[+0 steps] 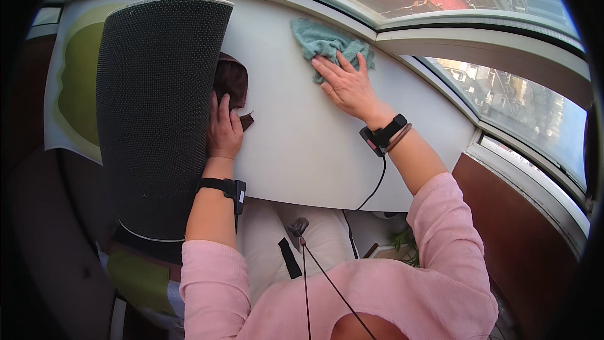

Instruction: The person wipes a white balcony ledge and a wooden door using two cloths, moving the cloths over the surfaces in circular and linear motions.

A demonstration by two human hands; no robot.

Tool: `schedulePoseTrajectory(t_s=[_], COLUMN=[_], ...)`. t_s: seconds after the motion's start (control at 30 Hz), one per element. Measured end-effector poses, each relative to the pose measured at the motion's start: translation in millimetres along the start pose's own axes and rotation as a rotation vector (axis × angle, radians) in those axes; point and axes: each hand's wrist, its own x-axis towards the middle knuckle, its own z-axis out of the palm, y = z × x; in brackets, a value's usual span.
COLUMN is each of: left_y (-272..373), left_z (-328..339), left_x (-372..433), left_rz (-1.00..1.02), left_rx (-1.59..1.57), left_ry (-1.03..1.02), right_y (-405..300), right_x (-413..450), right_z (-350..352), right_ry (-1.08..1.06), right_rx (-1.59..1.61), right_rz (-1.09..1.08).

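Observation:
My right hand [348, 82] lies with fingers spread on a crumpled teal cloth [325, 42], pressing it on the white tabletop [292, 151] near the window corner. At the left, my left hand [225, 127] rests beside the edge of a large black textured mat [155, 104], which curls up from the surface. Its fingertips touch a dark brown fabric piece [232, 80] that comes out from under the mat. Part of that hand's thumb side and palm is hidden. Both wrists wear black straps with small devices.
Window frames [424, 45] border the far and right sides. A green and white sheet [78, 85] lies under the mat at the left. A black cable [381, 179] hangs from the right wrist device over the table's front edge. Green leaves [401, 241] show below the table.

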Motion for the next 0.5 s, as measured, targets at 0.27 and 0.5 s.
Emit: schedulePoseTrajectory(t_s=[0.27, 0.5], left_y=[-16, -125], left_z=[-48, -148], left_x=[9, 54], left_rz=[0.039, 0.176], left_rx=[-0.181, 0.652], left_ry=[-0.007, 0.051], right_y=[-73, -73], right_x=[13, 109], right_z=[22, 14], right_ry=[0.032, 0.231], right_rx=[0.277, -0.015], right_rz=[-0.003, 0.393])
